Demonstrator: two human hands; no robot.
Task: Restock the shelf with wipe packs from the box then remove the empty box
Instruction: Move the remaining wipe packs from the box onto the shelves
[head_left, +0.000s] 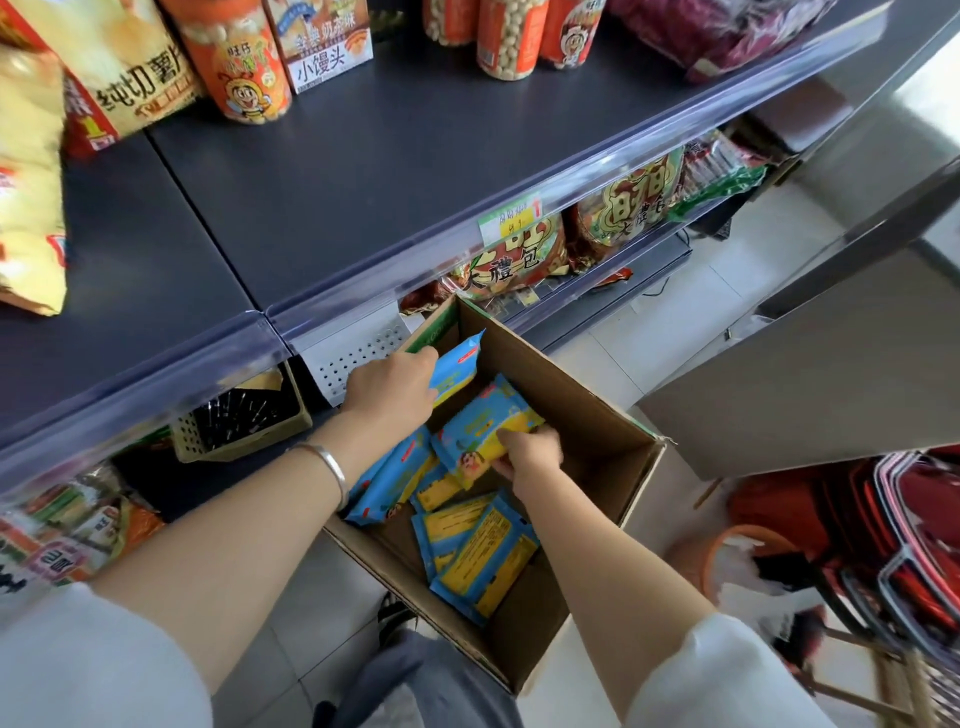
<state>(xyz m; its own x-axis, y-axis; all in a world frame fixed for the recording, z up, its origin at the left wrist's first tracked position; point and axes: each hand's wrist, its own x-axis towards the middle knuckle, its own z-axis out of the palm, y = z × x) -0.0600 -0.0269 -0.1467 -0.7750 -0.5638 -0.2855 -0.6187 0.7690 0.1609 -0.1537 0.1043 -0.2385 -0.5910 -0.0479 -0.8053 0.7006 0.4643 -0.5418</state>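
Note:
An open cardboard box (587, 415) stands on the floor below the dark shelf (337, 171). Several blue and yellow wipe packs (478, 556) lie loose inside it. My left hand (392, 387) reaches into the box's far corner and grips one wipe pack (460, 364) that stands up against the wall. My right hand (532, 452) pinches another wipe pack (485, 428) by its near end, lifted a little above the pile.
Snack bags (31, 171) and cans (239, 62) stand at the back of the shelf, whose front part is bare. Lower shelves hold large snack bags (514, 249). Stacked red shopping baskets (893, 540) and an orange bin (743, 551) stand at the right.

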